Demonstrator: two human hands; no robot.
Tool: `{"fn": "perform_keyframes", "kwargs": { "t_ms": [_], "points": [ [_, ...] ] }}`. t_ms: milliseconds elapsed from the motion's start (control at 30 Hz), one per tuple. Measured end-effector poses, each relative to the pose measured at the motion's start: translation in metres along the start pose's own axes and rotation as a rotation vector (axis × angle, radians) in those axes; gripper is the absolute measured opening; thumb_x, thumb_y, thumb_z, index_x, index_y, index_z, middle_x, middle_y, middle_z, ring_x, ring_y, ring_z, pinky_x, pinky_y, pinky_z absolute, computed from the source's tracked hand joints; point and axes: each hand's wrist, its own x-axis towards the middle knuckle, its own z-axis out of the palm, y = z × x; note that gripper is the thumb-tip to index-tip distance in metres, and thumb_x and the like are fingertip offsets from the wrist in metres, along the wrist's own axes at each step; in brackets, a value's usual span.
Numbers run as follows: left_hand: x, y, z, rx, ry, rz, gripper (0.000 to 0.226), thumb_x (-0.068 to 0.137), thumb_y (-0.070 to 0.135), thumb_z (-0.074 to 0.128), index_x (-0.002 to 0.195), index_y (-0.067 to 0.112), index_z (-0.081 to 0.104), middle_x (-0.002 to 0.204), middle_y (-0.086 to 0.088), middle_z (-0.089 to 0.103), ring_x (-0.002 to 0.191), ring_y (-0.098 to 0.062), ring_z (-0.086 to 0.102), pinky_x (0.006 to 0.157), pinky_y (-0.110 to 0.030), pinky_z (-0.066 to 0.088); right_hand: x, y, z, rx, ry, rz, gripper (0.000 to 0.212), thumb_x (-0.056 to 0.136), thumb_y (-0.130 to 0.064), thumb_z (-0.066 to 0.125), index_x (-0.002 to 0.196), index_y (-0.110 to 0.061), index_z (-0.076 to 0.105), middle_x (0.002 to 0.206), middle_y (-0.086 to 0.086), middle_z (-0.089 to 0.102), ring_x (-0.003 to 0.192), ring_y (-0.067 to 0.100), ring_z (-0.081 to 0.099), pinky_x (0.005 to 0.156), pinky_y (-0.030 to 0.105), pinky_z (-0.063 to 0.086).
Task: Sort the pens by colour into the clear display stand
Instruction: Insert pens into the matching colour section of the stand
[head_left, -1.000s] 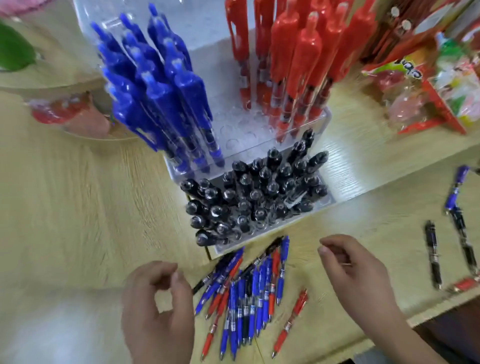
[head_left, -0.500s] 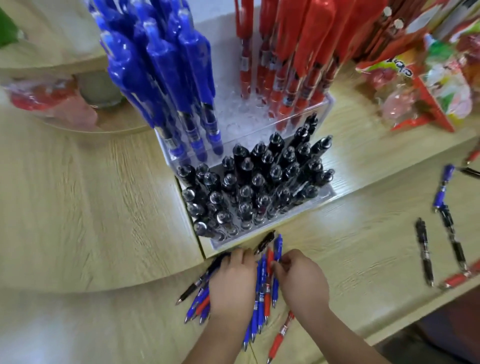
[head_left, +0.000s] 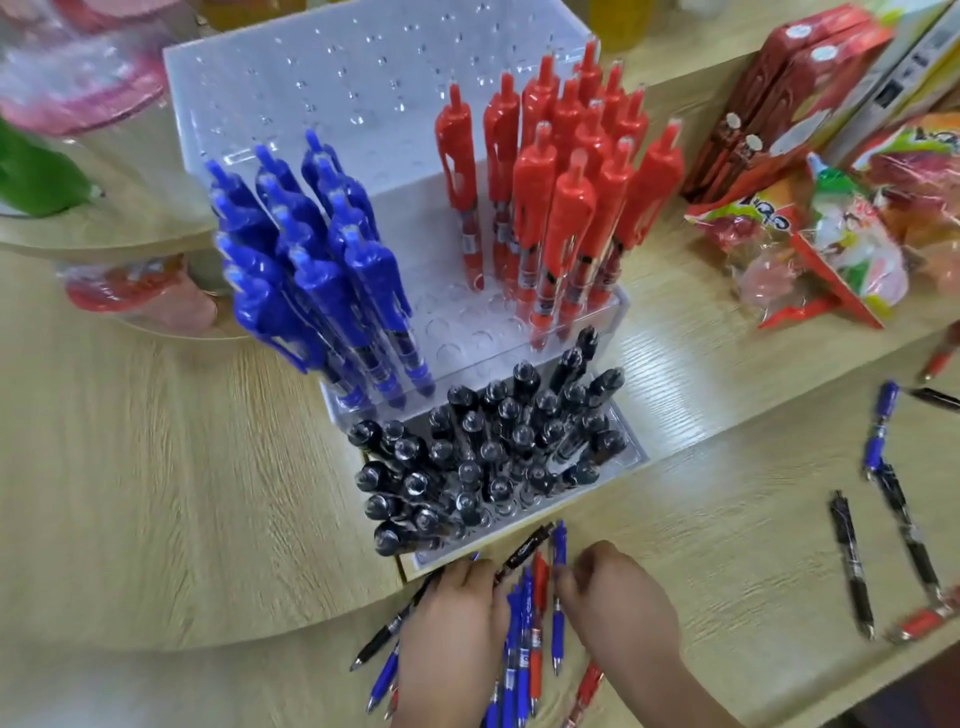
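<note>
The clear display stand (head_left: 467, 332) holds blue pens (head_left: 322, 270) on the left of its middle tier. Red pens (head_left: 571, 197) stand on the right and black pens (head_left: 493, 452) fill the low front tier. The top tier's holes are bare. A pile of loose pens (head_left: 524, 623), blue, red and black, lies just in front of the stand. My left hand (head_left: 452, 629) rests palm down on the pile's left side. My right hand (head_left: 618, 608) is at the pile's right side, fingers curled against a blue pen (head_left: 558, 631).
More loose pens (head_left: 852, 561) lie scattered at the right on the wooden table (head_left: 156, 467). Snack packets (head_left: 831, 244) and red boxes (head_left: 769, 93) sit at the back right. A clear container (head_left: 130, 296) and a green object (head_left: 36, 176) stand at the left.
Both hands came forward from the near edge and closed in on the loose pile from either side. The view has pulled back, so the whole stand shows.
</note>
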Motion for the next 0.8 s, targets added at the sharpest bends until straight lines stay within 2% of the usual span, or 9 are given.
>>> {"fn": "perform_keyframes", "kwargs": {
  "t_ms": [133, 233, 300, 433, 533, 567, 667, 733, 800],
  "points": [
    [-0.001, -0.002, -0.001, 0.029, -0.025, 0.024, 0.024, 0.061, 0.039, 0.085, 0.078, 0.037, 0.069, 0.077, 0.017, 0.066, 0.058, -0.006, 0.064, 0.034, -0.022, 0.046, 0.011, -0.011, 0.000, -0.078, -0.019, -0.039, 0.029, 0.091, -0.052, 0.049, 0.089, -0.023, 0.047, 0.089, -0.005, 0.062, 0.084, 0.020, 0.065, 0.064, 0.029, 0.048],
    [-0.010, -0.001, -0.012, -0.044, -0.017, 0.061, 0.010, 0.067, 0.045, 0.061, 0.071, 0.037, 0.066, 0.072, 0.015, 0.062, 0.055, -0.006, 0.062, 0.037, -0.019, 0.047, 0.015, -0.019, -0.003, -0.055, -0.006, -0.034, 0.020, 0.095, -0.043, 0.043, 0.093, -0.023, 0.041, 0.098, -0.002, 0.060, 0.092, 0.023, 0.065, 0.064, 0.030, 0.041],
    [-0.022, 0.002, -0.025, -0.099, -0.023, 0.103, 0.022, 0.068, 0.046, 0.048, 0.072, 0.038, 0.068, 0.071, 0.016, 0.062, 0.054, -0.003, 0.062, 0.041, -0.013, 0.047, 0.015, -0.021, -0.009, -0.029, 0.003, -0.014, 0.022, 0.095, -0.045, 0.043, 0.096, -0.024, 0.044, 0.099, -0.002, 0.059, 0.095, 0.023, 0.065, 0.066, 0.032, 0.042],
    [-0.039, 0.005, -0.068, -0.168, 0.082, 0.105, 0.022, 0.070, 0.051, 0.049, 0.079, 0.045, 0.069, 0.077, 0.026, 0.061, 0.054, 0.010, 0.055, 0.051, -0.003, 0.045, 0.011, -0.014, -0.035, -0.026, -0.039, 0.003, 0.031, 0.091, -0.053, 0.046, 0.082, -0.024, 0.050, 0.087, -0.002, 0.059, 0.079, 0.022, 0.060, 0.072, 0.035, 0.053],
    [-0.053, -0.003, -0.104, -0.236, 0.133, 0.085, 0.024, 0.077, 0.051, 0.053, 0.094, 0.044, 0.069, 0.086, 0.026, 0.064, 0.059, 0.011, 0.056, 0.056, -0.006, 0.048, -0.008, -0.012, -0.077, 0.013, 0.003, -0.080, 0.013, 0.085, -0.040, 0.056, 0.078, -0.029, 0.056, 0.085, -0.006, 0.058, 0.075, 0.013, 0.059, 0.070, 0.033, 0.051],
    [-0.058, -0.005, -0.117, -0.253, 0.156, 0.070, 0.024, 0.078, 0.050, 0.054, 0.096, 0.043, 0.069, 0.086, 0.025, 0.063, 0.057, 0.010, 0.055, 0.052, -0.007, 0.047, -0.019, -0.014, -0.095, 0.035, 0.032, -0.123, 0.008, 0.085, -0.036, 0.060, 0.078, -0.033, 0.058, 0.085, -0.008, 0.059, 0.074, 0.006, 0.059, 0.068, 0.028, 0.049],
    [-0.070, -0.015, -0.148, -0.299, 0.295, 0.005, 0.018, 0.078, 0.045, 0.056, 0.093, 0.040, 0.063, 0.085, 0.028, 0.055, 0.056, 0.012, 0.048, 0.049, -0.004, 0.042, -0.049, -0.020, -0.145, 0.077, 0.132, -0.292, 0.019, 0.086, -0.026, 0.067, 0.079, -0.041, 0.058, 0.085, -0.016, 0.059, 0.073, -0.004, 0.057, 0.062, 0.015, 0.040],
    [-0.074, -0.019, -0.172, -0.381, 0.375, -0.090, 0.016, 0.078, 0.039, 0.061, 0.094, 0.038, 0.058, 0.086, 0.032, 0.052, 0.062, 0.015, 0.051, 0.054, -0.001, 0.039, -0.069, -0.029, -0.182, 0.068, 0.185, -0.396, 0.017, 0.087, -0.027, 0.068, 0.085, -0.041, 0.058, 0.087, -0.016, 0.061, 0.074, -0.001, 0.059, 0.062, 0.018, 0.044],
    [-0.076, -0.016, -0.198, -0.454, 0.434, -0.148, 0.015, 0.078, 0.029, 0.068, 0.087, 0.037, 0.058, 0.083, 0.029, 0.055, 0.065, 0.009, 0.056, 0.057, -0.001, 0.038, -0.090, -0.046, -0.219, 0.073, 0.216, -0.474, 0.015, 0.089, -0.032, 0.066, 0.090, -0.043, 0.056, 0.090, -0.018, 0.062, 0.074, 0.003, 0.061, 0.064, 0.026, 0.049]
  ]
}}
